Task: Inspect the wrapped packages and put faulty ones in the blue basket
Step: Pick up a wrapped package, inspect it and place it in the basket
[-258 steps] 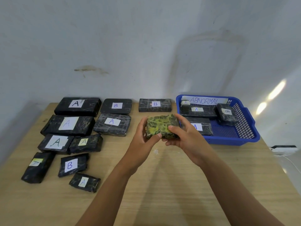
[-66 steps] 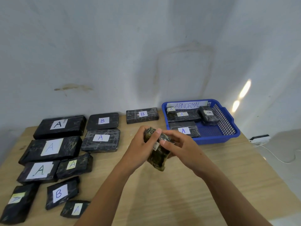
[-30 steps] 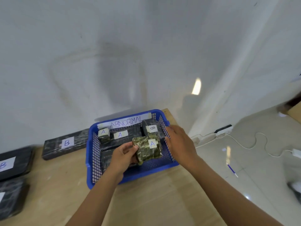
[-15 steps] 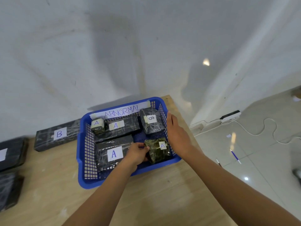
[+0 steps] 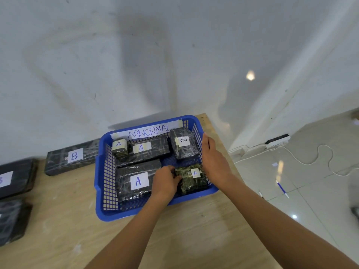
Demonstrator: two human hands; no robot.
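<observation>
A blue basket (image 5: 108,215) labelled ABNORMAL stands at the table's far right corner. In its near right corner lies a green-yellow wrapped package (image 5: 189,184) with an A label. My left hand (image 5: 165,183) is curled against that package's left side, fingers on it. My right hand (image 5: 213,160) lies flat along the basket's right rim, fingers straight, holding nothing. Also in the basket are a large black A package (image 5: 136,181), a long A package (image 5: 143,150), a small A package (image 5: 119,147) and a B package (image 5: 183,145).
A long black B package (image 5: 71,159) lies left of the basket by the wall. More black packages (image 5: 15,177) sit at the left edge of view. The table ends just right of the basket; below are a power strip (image 5: 277,139), a white cable and a pen (image 5: 282,189).
Both hands carried the green-yellow package from the middle of the table to the basket and lowered it into the near right corner. My right hand let go and moved to the rim.
</observation>
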